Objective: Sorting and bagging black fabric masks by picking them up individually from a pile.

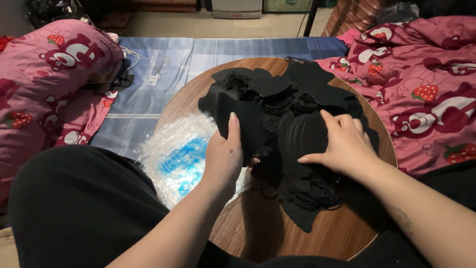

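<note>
A heap of black face masks (292,104) with thin ear loops lies on a round wooden table (258,233). My left hand (225,156) grips one black mask (250,131) at the heap's near left, thumb on top and fingers under it. My right hand (342,144) rests flat on the near right of the heap, fingers spread and pressing on the masks. The masks under both hands are partly hidden.
A stack of clear plastic bags with blue print (178,156) lies on the table's left edge. Pink patterned bedding (426,84) lies at the right, a matching pillow (44,84) at the left. A blue checked sheet (163,74) covers the bed. My black-clad knee (79,208) is at the lower left.
</note>
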